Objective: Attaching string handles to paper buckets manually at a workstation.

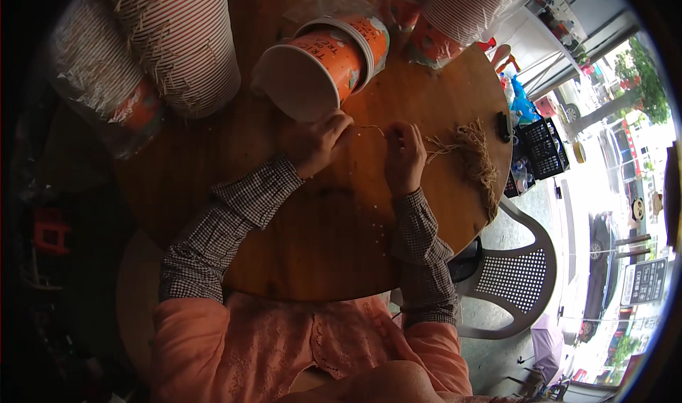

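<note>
A short length of thin tan twine (371, 126) spans the gap between my two hands over the wooden table. Its left end is pinched in my left hand (320, 144), right beside the rim of an orange-and-white paper bucket (302, 76); whether they touch I cannot tell. My right hand (405, 158) has its fingers closed on the twine's other end. That bucket lies tilted, its white mouth toward me, nested with others in clear plastic. Just right of my right hand, a loose bundle of tan twine (474, 160) lies on the table.
Tall nested bucket stacks (188, 40) stand at the far left, one with twine ends along its side. More wrapped buckets (455, 19) are at the far right. Small white bits dot the round table (320, 246). A grey plastic chair (515, 275) and black crate (543, 149) sit beyond its right edge.
</note>
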A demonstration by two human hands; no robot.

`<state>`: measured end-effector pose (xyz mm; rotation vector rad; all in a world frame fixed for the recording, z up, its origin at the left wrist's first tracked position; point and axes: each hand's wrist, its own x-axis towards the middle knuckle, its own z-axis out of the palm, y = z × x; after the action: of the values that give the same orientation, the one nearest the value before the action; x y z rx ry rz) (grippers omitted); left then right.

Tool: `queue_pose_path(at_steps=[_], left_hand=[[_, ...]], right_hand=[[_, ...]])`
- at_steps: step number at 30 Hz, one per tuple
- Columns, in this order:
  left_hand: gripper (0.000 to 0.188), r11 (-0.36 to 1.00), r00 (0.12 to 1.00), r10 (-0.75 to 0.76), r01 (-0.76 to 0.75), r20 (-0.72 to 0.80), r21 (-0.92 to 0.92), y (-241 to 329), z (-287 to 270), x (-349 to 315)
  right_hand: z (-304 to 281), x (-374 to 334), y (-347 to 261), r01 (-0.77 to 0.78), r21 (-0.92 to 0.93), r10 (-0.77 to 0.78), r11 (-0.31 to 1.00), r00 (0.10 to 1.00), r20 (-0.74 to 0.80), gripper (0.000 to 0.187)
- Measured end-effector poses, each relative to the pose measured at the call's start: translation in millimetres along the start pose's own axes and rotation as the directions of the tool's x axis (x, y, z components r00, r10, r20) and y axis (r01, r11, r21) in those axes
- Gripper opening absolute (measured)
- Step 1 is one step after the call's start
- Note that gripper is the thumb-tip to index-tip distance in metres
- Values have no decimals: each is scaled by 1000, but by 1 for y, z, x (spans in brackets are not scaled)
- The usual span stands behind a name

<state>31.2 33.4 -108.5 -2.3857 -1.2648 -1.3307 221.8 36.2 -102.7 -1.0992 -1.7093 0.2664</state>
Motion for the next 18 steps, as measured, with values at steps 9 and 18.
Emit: queue_pose_path(at_steps=[9,18], left_hand=[[9,957,988,-154,151,7,-249,-10,3,-4],[16,370,783,-475,592,402,-716,-6,7,-3]], right_hand=[[-2,2,-9,93,-160,-87,983,995,42,5],[17,6,-31,263,-62,-248,963,952,182,11]])
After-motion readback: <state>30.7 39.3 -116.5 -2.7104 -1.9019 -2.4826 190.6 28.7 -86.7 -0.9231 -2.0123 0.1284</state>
